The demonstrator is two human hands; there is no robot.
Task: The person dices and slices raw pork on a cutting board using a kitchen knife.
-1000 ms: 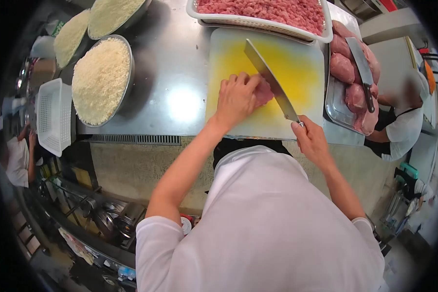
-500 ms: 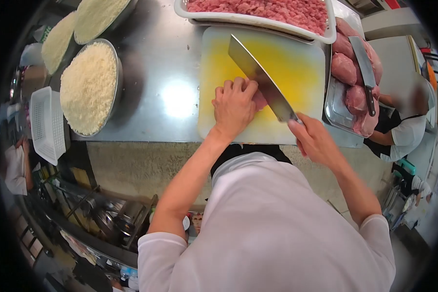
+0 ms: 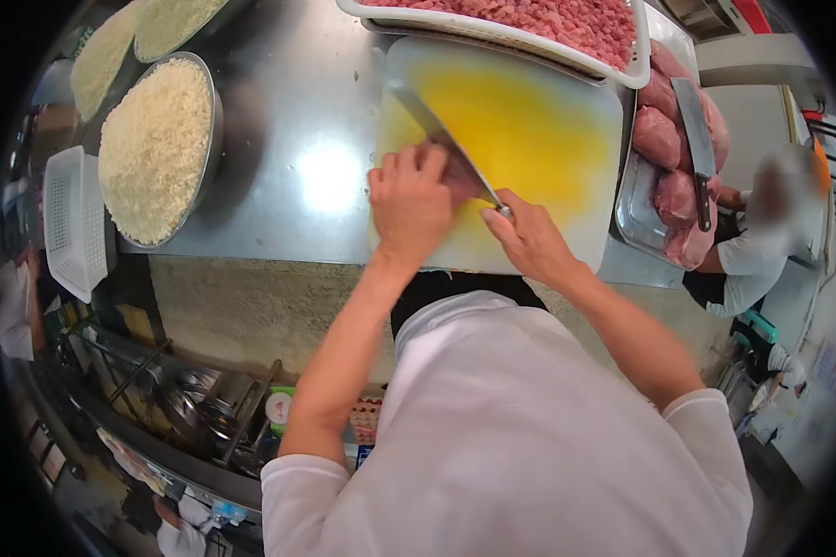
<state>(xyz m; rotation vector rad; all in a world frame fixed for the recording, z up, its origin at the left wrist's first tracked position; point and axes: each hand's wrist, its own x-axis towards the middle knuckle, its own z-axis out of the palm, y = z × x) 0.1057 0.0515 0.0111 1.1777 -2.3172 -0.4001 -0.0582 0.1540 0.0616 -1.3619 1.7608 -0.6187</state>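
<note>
Two-handed, pressing meat near the board's left edge under bunched left hand, gripping knife in right hand, with diced meat heaped, larger pieces left by counter's right edge.

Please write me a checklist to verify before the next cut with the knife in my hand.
1. Right hand on the handle of the knife: ok.
2. Left hand on the piece of meat: ok.
3. Left fingertips clear of the blade: cannot tell; very close and blurred.
4. Piece of meat over the cutting board: ok.
5. Second knife away from both hands: ok, it lies on the large meat pieces.
</note>
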